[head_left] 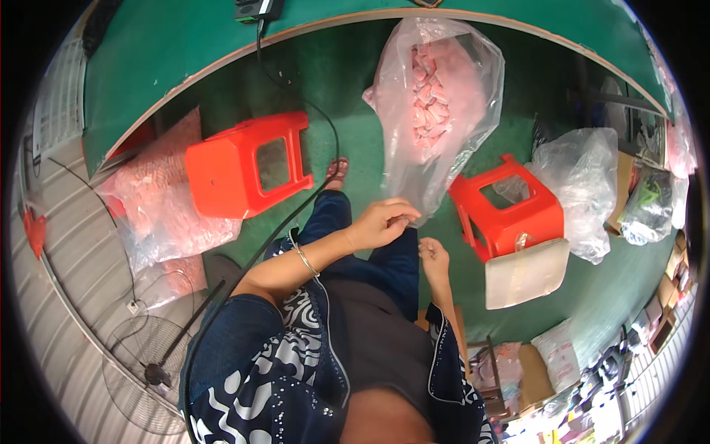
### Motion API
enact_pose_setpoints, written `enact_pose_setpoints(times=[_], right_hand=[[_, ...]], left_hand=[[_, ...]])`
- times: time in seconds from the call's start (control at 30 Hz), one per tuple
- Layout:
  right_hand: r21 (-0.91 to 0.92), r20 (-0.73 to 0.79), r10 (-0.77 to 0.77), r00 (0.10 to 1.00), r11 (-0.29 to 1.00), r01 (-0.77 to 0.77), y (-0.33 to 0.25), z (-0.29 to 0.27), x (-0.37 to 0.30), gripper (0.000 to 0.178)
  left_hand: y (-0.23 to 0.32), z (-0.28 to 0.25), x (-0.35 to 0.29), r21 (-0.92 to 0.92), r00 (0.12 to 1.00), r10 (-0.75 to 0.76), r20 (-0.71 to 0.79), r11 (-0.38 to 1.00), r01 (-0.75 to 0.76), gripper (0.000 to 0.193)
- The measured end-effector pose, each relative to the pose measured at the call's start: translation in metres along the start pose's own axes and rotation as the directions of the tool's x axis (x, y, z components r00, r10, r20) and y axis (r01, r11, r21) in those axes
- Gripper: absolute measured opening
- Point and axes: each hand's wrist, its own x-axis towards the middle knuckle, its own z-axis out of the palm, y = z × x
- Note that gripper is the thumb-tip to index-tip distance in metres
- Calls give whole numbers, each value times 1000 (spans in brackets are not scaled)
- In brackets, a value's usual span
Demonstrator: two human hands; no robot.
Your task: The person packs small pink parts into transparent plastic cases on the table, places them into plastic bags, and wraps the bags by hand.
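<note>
**Bag (484, 74) of pink pieces (429, 103) on the floor (359, 137), its narrow end by two hands**

Seen from above, the bag lay in front of the person, its far end meeting the line of the green surface's (159, 66) edge. The wide part, farther off, contained the pieces; the loose, narrower end pointed at the person, probably so that the plastic came within easy reach.

The left hand (381, 223) was at that end, fingers bent, fingertips at the plastic's edge. Whether its grip pinched a fold could not be told. The right hand (435, 260) was just beside it, not touching it, fingers curled inward; whether that grip held anything thin could not be told either.

A red stool (222, 174) was to the left, next to sacks (166, 196) of pinkish goods. A second stool (529, 214) was to the right, a beige pad (526, 275) touching it. The gap between them seemed to leave room for bag and legs (399, 270).
</note>
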Motion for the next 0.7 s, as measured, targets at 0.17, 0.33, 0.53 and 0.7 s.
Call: enact_pose_setpoints(times=[0.17,0.33,0.53,0.7], right_hand=[[176,-130,178,975,972,-154,23,52,-24,16],[209,-25,232,972,952,-222,21,150,-10,20],[64,106,-1,994,998,-6,9,226,43,18],[-37,236,16,972,999,-8,49,250,113,22]], left_hand=[[-21,-63,-25,-491,909,-364,204,765,417,24],[-53,-135,-58,-18,965,-256,61,966,257,31],[-23,-158,-75,-187,950,-187,249,953,236,39],[-39,-197,-87,-488,928,-372,-9,812,320,27]])
